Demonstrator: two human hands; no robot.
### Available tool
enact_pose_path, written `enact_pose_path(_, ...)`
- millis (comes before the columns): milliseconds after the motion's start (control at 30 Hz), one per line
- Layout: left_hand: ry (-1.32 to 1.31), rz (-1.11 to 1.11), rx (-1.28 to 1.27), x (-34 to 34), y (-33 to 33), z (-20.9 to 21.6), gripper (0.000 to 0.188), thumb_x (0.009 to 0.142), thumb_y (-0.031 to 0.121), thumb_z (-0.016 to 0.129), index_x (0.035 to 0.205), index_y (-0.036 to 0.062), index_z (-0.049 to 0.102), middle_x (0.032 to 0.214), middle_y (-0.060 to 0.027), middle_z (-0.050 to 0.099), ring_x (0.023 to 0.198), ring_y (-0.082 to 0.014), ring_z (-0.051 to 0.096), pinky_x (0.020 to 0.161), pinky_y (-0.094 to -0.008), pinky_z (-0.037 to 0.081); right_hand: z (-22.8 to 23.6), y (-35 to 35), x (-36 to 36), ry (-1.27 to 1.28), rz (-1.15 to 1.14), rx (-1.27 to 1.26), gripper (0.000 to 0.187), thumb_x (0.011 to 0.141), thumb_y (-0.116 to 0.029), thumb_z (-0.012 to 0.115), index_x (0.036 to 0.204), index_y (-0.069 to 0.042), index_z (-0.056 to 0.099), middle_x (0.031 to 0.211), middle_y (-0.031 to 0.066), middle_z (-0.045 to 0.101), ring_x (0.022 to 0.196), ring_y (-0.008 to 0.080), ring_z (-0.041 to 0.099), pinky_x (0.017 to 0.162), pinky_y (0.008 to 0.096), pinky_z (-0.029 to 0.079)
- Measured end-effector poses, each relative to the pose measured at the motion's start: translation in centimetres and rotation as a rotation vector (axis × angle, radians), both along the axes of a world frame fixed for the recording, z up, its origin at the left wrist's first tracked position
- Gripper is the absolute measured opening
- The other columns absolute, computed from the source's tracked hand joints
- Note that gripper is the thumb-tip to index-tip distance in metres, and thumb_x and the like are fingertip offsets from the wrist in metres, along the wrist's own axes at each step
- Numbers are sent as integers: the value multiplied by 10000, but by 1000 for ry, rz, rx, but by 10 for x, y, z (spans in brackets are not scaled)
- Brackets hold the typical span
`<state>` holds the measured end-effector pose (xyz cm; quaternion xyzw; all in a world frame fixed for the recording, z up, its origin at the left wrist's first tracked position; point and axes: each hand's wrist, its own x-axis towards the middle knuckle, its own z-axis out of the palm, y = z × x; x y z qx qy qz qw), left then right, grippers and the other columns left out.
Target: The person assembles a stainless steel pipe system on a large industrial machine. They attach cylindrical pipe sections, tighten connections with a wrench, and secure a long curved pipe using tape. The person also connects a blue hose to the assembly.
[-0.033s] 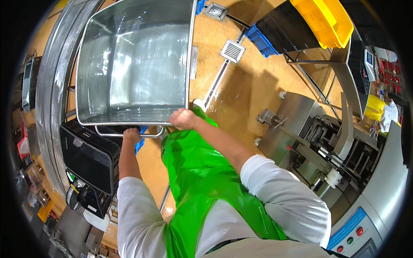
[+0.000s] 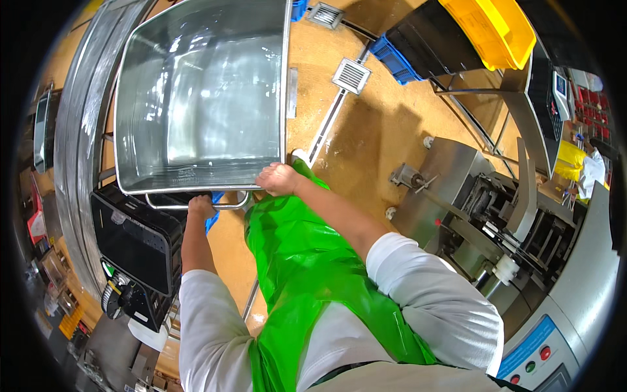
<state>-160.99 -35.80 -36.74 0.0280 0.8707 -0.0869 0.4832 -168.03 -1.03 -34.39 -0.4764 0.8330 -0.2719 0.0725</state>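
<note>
A large, deep metal tub with a rolled rim stands in front of me at the upper left, and its shiny inside shows nothing in it. My left hand is closed around the metal bar handle below the tub's near rim. At the near right corner, my right hand grips the rim, fingers curled over the edge. Both arms reach forward, and a green apron hangs between them over my white clothing.
On the left run a long metal rail and black crates. A steel machine with a button panel is on my right. Stacked crates, topped by a yellow one, stand at the far right. A drain grate lies in the floor.
The tub's far end has swung slightly left, and its near left rim sits a little lower in view. Both hands keep their holds.
</note>
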Motion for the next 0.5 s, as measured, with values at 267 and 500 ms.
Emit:
enact_pose_path(267, -143, 165, 4, 2, 125, 7, 527, 805, 462, 606, 1128, 53, 685, 1196, -191, 647, 1141, -321, 611, 971, -405, 491, -2, 91, -51, -12, 163, 46, 186, 663, -165, 662, 827, -137, 579, 790, 13, 592, 857, 223, 629, 784, 355, 507)
enact_pose_path(500, -30, 357, 172, 30, 193, -11, 563, 797, 552, 592, 1066, 75, 718, 1146, -190, 667, 1091, -324, 637, 936, -422, 508, 21, 138, -97, -96, 306, 224, 233, 689, -192, 688, 905, -133, 625, 905, 58, 605, 949, 264, 588, 874, 385, 460)
